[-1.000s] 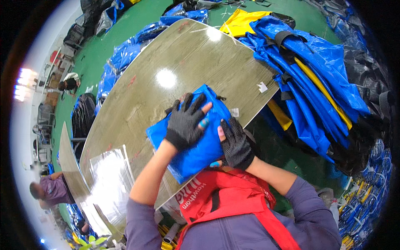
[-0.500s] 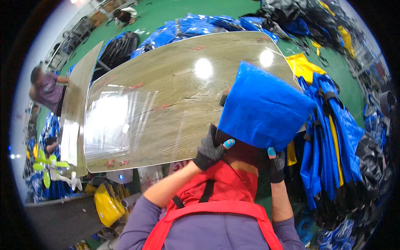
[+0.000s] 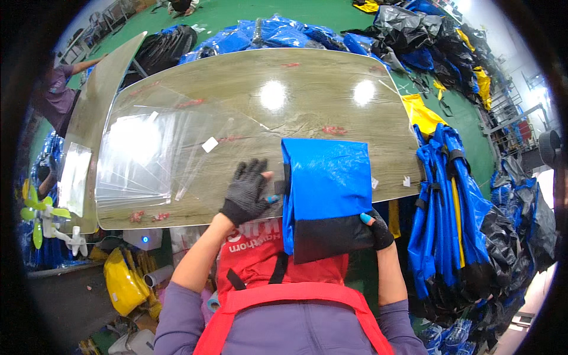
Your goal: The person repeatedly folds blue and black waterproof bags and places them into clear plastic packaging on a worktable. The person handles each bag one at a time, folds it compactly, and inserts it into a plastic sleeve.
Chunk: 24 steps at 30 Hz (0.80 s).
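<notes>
A folded blue waterproof bag [image 3: 325, 180] with a black bottom section lies across the table's near edge, its lower part overhanging toward my red apron. My right hand [image 3: 381, 231], in a dark fingerless-tipped glove, grips the bag's lower right edge, thumb on top and the other fingers mostly hidden beneath. Just left of the bag, my gloved left hand [image 3: 245, 190] is over the tabletop, holding nothing, its fingers stretched out. A dark strap or buckle end [image 3: 280, 187] juts from the bag's left side near that hand. Blue wrapping shows on digits of both hands.
Clear plastic sleeves [image 3: 142, 171] are spread over the left of the wood-patterned table [image 3: 225, 154]. Blue bags with yellow parts [image 3: 447, 207] hang off its right side. Wrapped blue bundles [image 3: 266, 34] lie beyond. A green fan [image 3: 38, 210] and another person [image 3: 56, 97] are at left.
The bag has come down and left, from tilted and raised to lying flatter, with its black section showing. My left hand has let go and moved left; my right still holds the bag.
</notes>
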Available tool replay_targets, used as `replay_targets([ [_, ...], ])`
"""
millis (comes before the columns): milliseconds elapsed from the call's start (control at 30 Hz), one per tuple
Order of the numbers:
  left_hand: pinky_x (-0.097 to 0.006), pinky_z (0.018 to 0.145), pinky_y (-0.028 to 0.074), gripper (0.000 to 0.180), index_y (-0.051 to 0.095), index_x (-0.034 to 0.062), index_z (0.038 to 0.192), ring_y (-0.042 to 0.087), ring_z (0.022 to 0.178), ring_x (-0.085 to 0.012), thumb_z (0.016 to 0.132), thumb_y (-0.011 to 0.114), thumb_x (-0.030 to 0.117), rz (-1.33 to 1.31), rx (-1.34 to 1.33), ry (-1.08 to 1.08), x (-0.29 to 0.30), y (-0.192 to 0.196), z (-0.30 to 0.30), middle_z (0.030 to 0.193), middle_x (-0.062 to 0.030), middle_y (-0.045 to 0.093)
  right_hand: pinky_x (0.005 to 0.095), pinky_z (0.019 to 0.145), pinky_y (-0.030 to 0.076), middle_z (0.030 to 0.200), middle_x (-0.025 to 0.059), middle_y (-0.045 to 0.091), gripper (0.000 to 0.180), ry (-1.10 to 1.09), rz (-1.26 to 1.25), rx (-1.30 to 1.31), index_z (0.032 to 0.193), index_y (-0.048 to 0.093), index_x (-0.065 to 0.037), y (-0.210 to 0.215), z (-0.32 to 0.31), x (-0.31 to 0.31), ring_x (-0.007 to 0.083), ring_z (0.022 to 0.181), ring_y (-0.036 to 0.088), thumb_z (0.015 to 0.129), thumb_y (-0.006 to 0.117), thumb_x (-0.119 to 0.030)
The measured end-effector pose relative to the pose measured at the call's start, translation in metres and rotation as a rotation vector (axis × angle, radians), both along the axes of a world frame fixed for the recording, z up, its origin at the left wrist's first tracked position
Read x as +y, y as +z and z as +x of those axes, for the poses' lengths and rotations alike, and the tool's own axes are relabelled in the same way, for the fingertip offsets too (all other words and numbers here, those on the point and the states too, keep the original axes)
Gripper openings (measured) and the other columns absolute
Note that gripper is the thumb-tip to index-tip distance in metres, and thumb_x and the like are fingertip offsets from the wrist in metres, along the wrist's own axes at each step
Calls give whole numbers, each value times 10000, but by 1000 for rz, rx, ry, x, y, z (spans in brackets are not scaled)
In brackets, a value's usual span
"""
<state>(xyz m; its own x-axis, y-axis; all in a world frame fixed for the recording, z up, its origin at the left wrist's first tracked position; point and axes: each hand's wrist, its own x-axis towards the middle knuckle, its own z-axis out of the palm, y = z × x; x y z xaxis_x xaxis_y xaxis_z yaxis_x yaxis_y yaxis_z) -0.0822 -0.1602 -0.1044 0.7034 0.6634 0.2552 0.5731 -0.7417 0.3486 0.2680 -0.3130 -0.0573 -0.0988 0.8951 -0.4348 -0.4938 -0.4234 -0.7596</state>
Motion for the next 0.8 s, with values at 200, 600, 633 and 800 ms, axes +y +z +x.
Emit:
replay_targets([
  [200,-494,1096,287,264,629,40,975,450,1264,-375,781,666,215,-95,-209,92,9,3,-16,1277,-151,569,364,967,444,1245,136,568,637,201,-106,-246,1341,459,0,12,44,-8,239,1109,564,783,688,-206],
  [600,-416,846,478,249,603,18,1000,593,937,-362,758,587,77,-321,-291,64,2,70,-21,968,-184,627,346,920,470,1212,110,589,570,465,133,-280,1304,495,-32,9,-93,12,210,1062,583,839,695,-294],
  [633,-424,815,478,231,596,26,969,581,861,-376,747,578,85,-251,-272,66,-5,78,-24,916,-185,617,349,897,482,1195,106,598,538,620,221,-339,1278,519,-34,5,-94,17,206,1051,588,851,686,-314],
  [800,-413,878,482,176,601,71,979,594,1054,-350,807,610,102,-240,-343,95,-36,90,-24,1107,-158,637,348,759,535,917,98,681,483,123,274,-500,1117,626,-16,-10,-75,93,206,804,658,896,599,-445],
])
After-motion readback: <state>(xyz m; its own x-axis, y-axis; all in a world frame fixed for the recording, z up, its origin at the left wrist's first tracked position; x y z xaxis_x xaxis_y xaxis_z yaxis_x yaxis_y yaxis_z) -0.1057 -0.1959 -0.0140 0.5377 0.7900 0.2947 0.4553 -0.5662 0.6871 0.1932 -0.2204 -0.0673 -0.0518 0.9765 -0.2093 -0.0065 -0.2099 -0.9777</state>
